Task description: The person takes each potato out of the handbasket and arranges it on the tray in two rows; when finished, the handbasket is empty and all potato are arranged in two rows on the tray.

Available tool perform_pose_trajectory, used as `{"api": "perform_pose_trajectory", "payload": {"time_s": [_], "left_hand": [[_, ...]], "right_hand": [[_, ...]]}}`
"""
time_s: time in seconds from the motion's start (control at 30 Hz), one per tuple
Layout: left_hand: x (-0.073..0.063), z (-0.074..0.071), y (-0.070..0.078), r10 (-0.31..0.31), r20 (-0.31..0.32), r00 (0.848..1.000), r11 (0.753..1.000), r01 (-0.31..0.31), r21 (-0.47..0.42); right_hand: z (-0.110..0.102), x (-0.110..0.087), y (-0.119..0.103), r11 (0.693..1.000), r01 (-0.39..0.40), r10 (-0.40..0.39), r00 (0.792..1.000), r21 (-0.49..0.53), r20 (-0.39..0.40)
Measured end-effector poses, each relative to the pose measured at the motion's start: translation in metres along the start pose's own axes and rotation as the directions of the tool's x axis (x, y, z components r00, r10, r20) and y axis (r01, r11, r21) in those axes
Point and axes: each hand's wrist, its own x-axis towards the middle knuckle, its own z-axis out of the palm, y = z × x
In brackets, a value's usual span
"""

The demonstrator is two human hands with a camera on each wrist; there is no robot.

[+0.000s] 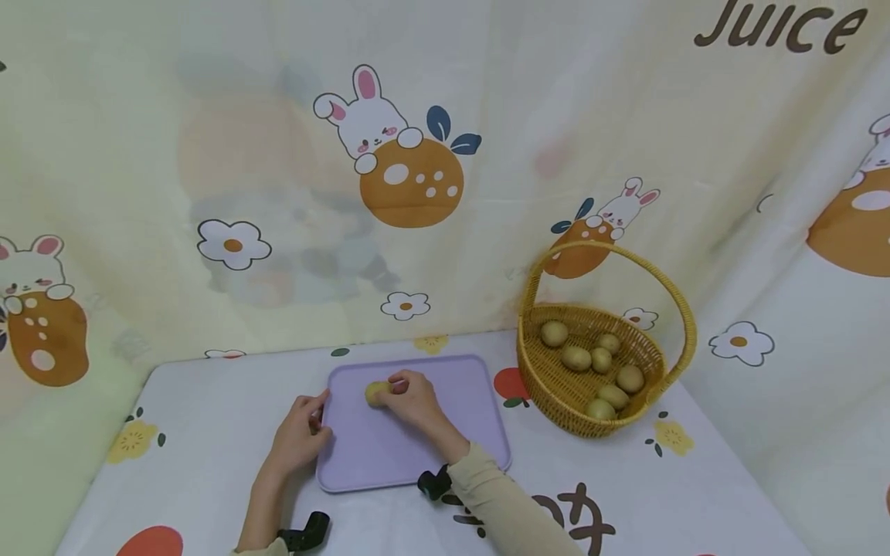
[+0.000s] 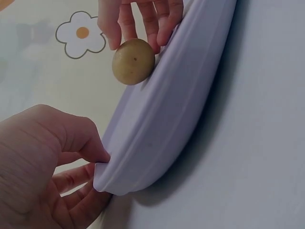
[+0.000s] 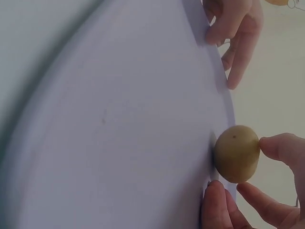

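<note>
Head view: I read "Juice" (image 1: 786,29) on the curtain (image 1: 556,62), upper right. I also register dark lettering (image 1: 591,531) on the tablecloth (image 1: 208,440), partly covered by the sleeve (image 1: 511,502); I cannot read it.

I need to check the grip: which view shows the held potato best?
The right wrist view: the potato looks largest there, with fingertips visible at its edge. The left wrist view shows it slightly smaller; the head view, tiny and partly covered by the right hand.
</note>
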Motion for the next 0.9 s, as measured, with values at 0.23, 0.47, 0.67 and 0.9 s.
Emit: {"api": "perform_pose_trajectory", "payload": {"time_s": [0.23, 0.47, 0.67, 0.9], "left_hand": [[0.0, -0.001, 0.001, -0.001, 0.009, 1.0, 1.0, 0.001, -0.003], [-0.001, -0.002, 0.004, -0.009, 0.014, 1.0, 1.0, 0.009, -0.014], [0.0, -0.001, 0.002, -0.017, 0.025, 1.0, 1.0, 0.017, -0.009], [0.0, -0.001, 0.0, -0.007, 0.018, 1.0, 1.0, 0.007, 0.0]], "right_hand": [[-0.009, 0.001, 0.001, 0.999, -0.003, 0.003, 1.0, -0.044, -0.005], [-0.02, 0.001, 0.004, 1.0, -0.016, 0.016, 1.0, -0.025, -0.01], [-0.032, 0.0, 0.007, 1.0, -0.02, 0.02, 1.0, -0.018, -0.017], [-0.047, 0.001, 0.014, 1.0, -0.025, 0.024, 0.999, -0.013, -0.038]]}}
